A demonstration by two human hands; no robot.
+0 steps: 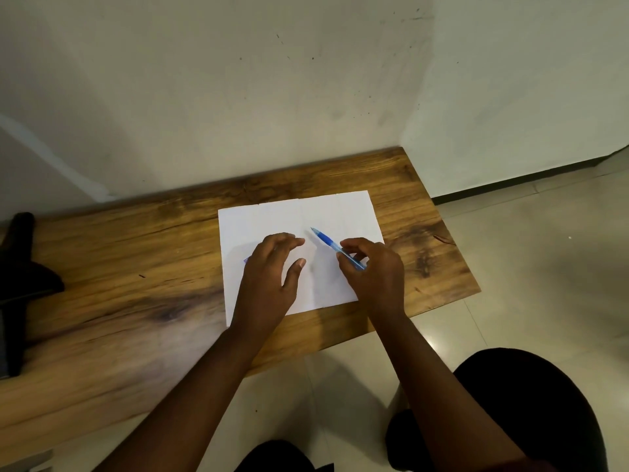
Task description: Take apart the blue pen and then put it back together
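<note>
The blue pen point(328, 241) lies slanted over a white sheet of paper point(279, 218), its tip pointing up and to the left. My right hand point(372, 272) pinches the pen's rear half between thumb and fingers. My left hand point(272, 267) hovers over the paper just left of the pen, fingers relaxed and spread, holding nothing. A small bluish bit point(246, 260) peeks out from under the left hand's edge; what it is I cannot tell.
The paper sits on a wooden table point(136, 267) pushed against a pale wall. A black object point(20, 284) stands at the table's left end. Tiled floor point(544, 267) lies to the right, and my dark-clothed knees are below.
</note>
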